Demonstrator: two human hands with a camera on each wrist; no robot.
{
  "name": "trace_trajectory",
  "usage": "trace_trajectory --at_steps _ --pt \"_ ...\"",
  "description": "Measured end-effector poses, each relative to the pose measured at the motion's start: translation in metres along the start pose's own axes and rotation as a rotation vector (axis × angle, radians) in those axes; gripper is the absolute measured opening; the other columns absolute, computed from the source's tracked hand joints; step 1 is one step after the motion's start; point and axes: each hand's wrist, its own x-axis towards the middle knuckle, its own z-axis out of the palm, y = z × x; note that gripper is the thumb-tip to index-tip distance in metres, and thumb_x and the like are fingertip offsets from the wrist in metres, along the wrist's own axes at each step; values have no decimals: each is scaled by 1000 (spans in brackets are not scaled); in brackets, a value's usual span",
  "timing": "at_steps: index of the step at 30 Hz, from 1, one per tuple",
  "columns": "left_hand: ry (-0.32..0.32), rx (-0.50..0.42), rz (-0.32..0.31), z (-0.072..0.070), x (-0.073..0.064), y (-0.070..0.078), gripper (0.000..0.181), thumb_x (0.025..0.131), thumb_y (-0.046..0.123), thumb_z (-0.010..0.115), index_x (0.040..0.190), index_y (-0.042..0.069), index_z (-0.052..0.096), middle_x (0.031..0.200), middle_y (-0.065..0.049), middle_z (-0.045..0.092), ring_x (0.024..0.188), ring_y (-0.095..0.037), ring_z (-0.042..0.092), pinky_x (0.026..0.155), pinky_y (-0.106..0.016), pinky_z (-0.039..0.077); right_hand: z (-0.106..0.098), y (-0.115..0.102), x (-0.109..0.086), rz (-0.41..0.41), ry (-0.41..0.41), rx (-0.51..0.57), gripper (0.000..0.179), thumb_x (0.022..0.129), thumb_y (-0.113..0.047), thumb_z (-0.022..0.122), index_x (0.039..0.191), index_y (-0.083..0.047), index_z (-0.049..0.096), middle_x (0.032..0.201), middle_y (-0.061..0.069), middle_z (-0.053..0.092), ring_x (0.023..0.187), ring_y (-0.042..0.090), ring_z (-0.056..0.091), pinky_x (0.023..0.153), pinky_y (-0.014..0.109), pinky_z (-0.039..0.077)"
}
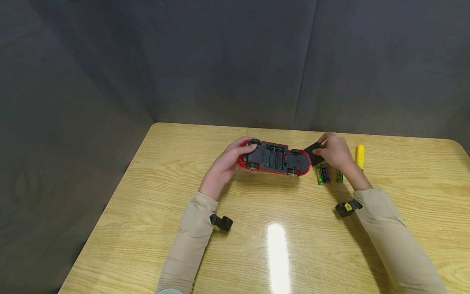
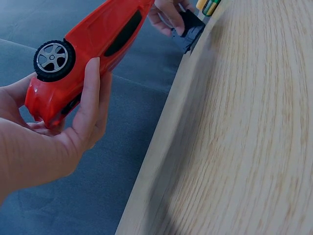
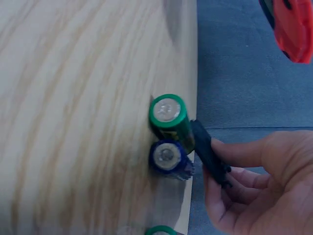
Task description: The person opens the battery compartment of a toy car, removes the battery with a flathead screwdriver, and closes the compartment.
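Note:
Upside down above the table is a red toy car (image 1: 273, 157), its dark underside and open battery compartment facing up in the head view. My left hand (image 1: 232, 157) grips it round one end, thumb over the underside. Between thumb and fingers, my right hand (image 1: 335, 152) pinches a flat black battery cover (image 3: 209, 152), close to the car's other end. Near that hand lie a green battery (image 3: 168, 115) and a blue battery (image 3: 168, 157) side by side. Another green battery (image 1: 340, 176) lies a little to their right.
A yellow-handled tool (image 1: 360, 157) lies right of the right hand; its far part is hidden. The wooden table (image 1: 154, 196) meets a dark cloth backdrop (image 1: 227, 61) behind its back edge. Black cameras (image 1: 221, 222) are strapped at both wrists.

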Motion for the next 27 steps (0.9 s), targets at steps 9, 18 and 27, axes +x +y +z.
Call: trace_trajectory --at_steps 9,18,27 --pt "1 14 4 0 0 -1 33 106 10 55 138 4 53 112 -11 62 89 -20 69 63 -39 64 -14 -1 -10 -36 211 111 29 97 -10 73 115 12 64 92 29 69 69 31 62 55 27 43" --pt "-7 4 11 0 0 -1 36 105 10 55 140 3 52 114 -13 62 88 -22 69 62 -37 64 -40 -5 -23 -15 413 239 29 101 -16 69 117 8 67 79 2 67 55 -4 52 50 16 42" --pt "4 44 6 -3 -1 -1 36 105 11 56 140 5 52 114 -12 62 89 -20 69 78 -53 63 -52 -19 -36 32 506 347 30 103 -19 66 121 5 67 74 -28 56 61 -3 57 59 11 47"
